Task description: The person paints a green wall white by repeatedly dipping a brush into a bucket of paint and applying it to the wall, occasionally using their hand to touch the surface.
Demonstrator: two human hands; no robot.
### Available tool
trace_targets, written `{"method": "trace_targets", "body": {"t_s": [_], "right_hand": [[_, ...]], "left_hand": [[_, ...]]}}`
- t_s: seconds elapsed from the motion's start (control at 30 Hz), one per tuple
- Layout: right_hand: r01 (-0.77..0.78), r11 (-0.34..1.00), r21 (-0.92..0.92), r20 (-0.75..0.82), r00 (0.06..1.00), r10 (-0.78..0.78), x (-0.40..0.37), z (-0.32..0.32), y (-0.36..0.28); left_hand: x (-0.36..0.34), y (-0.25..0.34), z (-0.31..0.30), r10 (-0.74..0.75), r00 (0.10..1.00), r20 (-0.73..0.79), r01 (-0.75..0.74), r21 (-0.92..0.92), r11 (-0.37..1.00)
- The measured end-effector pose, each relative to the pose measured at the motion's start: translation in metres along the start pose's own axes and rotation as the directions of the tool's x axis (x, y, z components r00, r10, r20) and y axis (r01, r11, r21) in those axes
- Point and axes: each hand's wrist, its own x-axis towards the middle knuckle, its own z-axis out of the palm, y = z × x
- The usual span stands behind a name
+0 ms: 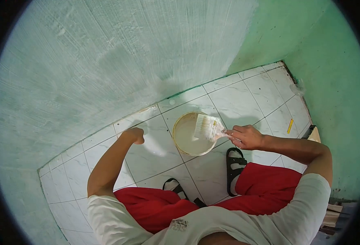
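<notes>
My right hand (246, 137) grips the handle of a wide paintbrush (206, 127), its pale bristles coated in white. The brush head hangs over a round bucket (174, 136) on the floor, overlapping its right side in this view. Whitish liquid (186, 132) fills the inside of the bucket. White smears show on the fingers of my right hand. To the left of the bucket, my left hand (135, 135) is curled into a loose fist, apart from the bucket, with nothing showing in it.
The wall (127, 53) ahead is streaked with whitish paint over green. A green wall (331, 69) meets it at the right corner. White tiles (245, 98) cover the floor, with a yellow strip (289, 126) at the right. My sandalled feet (236, 167) stand near the bucket.
</notes>
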Motion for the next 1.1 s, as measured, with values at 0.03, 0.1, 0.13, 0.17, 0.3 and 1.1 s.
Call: {"method": "trace_targets", "body": {"t_s": [0.03,0.1,0.13,0.17,0.3,1.1], "right_hand": [[-0.007,1.0,-0.006,-0.001,1.0,0.007,0.0,-0.002,-0.003],[0.007,1.0,-0.024,-0.049,0.999,-0.008,-0.001,-0.006,-0.01],[-0.001,1.0,-0.031,-0.049,0.999,-0.001,-0.001,-0.007,-0.012],[-0.001,0.999,-0.035,-0.083,0.997,-0.002,-0.001,-0.008,-0.014],[-0.07,0.997,0.014,-0.186,0.98,0.071,-0.004,-0.019,-0.024],[-0.534,0.838,-0.117,-0.784,0.567,0.252,0.083,-0.302,-0.073]], "left_hand": [[0.0,0.003,0.001,-0.014,1.0,0.011,0.014,0.01,1.0],[0.006,0.004,-0.002,-0.02,1.0,0.015,0.019,0.026,0.999],[0.012,0.005,-0.003,-0.001,1.0,0.019,0.001,0.008,1.0],[0.018,0.006,-0.005,0.017,1.0,0.022,-0.016,-0.01,1.0],[0.043,0.007,-0.003,0.099,0.992,-0.072,-0.1,-0.01,0.995],[0.037,0.022,-0.024,0.171,0.97,-0.172,-0.174,-0.003,0.985]]}}
